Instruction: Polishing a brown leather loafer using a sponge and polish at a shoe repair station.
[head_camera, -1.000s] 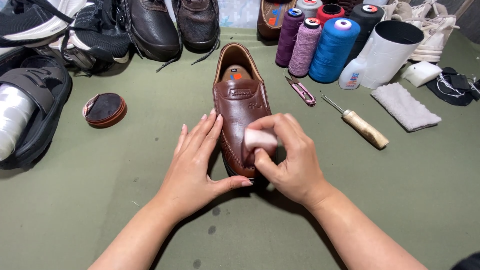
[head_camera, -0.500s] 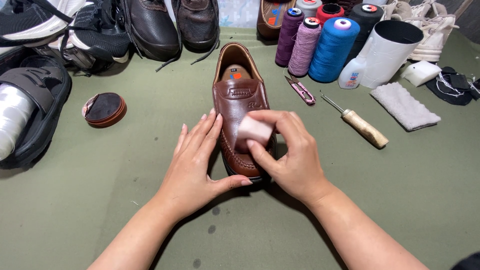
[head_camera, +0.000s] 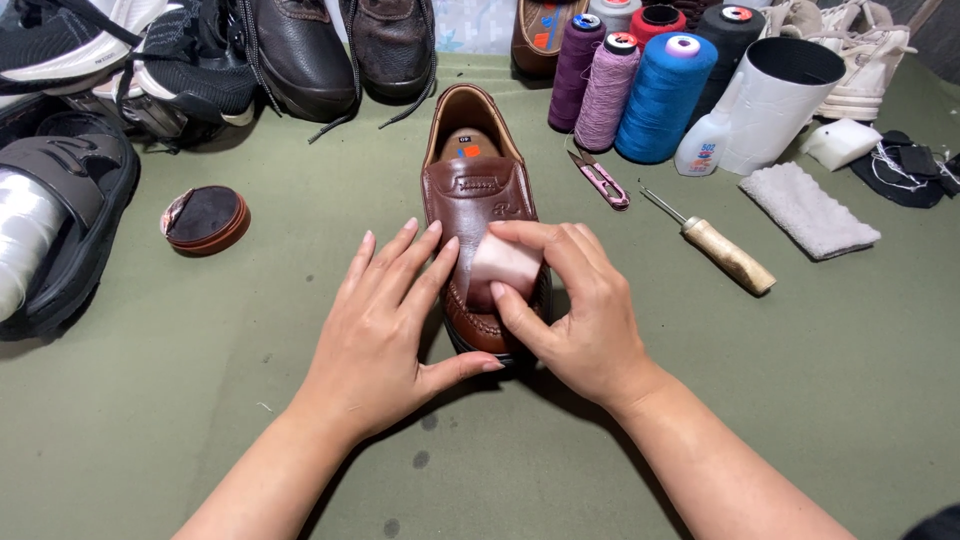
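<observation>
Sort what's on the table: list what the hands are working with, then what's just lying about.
In use: brown shoe, pale sponge pressed on it by the right hand, left hand steadying the shoe.

Lying about: polish tin, thread cones, snips, awl, white cloth, other shoes.

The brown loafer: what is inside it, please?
Inside the brown loafer, a tan insole shows with a small orange label. Deeper toward the toe, the upper and both hands cover the inside.

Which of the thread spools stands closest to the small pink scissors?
The light purple spool. It stands just behind the pink scissors, between the dark purple spool and the big blue spool.
</observation>
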